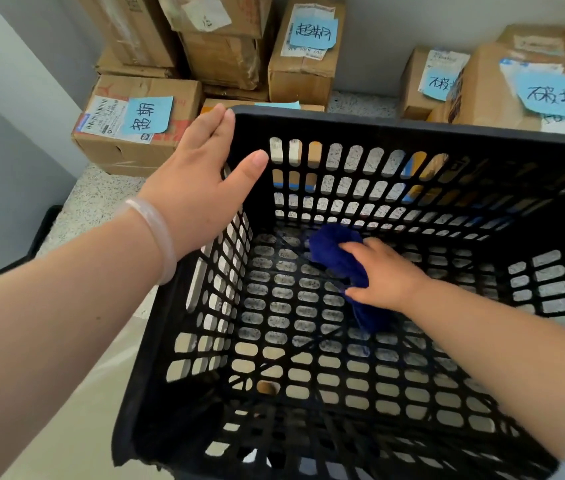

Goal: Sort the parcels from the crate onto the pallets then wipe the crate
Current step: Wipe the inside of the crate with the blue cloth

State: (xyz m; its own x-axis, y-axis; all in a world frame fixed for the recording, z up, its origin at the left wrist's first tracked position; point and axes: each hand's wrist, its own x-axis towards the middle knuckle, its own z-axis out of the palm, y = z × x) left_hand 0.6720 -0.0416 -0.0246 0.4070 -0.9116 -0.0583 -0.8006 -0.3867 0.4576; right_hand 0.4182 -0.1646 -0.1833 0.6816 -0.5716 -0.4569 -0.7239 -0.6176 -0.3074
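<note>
The left hand (201, 178) is gripping the far-left rim of the black slotted plastic crate (412, 129), likely steadying it, while the right hand (388, 275) is clutching a bunched dark-blue cloth (329, 247) against its floor; the labelled cardboard parcels (135, 129) are sitting outside.

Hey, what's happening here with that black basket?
A person is wiping the inside of a black crate, which has no parcels in it. Their right hand holds a dark blue cloth against the crate's floor, while the left hand holds the rim's far left corner. Cardboard parcels with blue notes stand stacked behind it.
</note>
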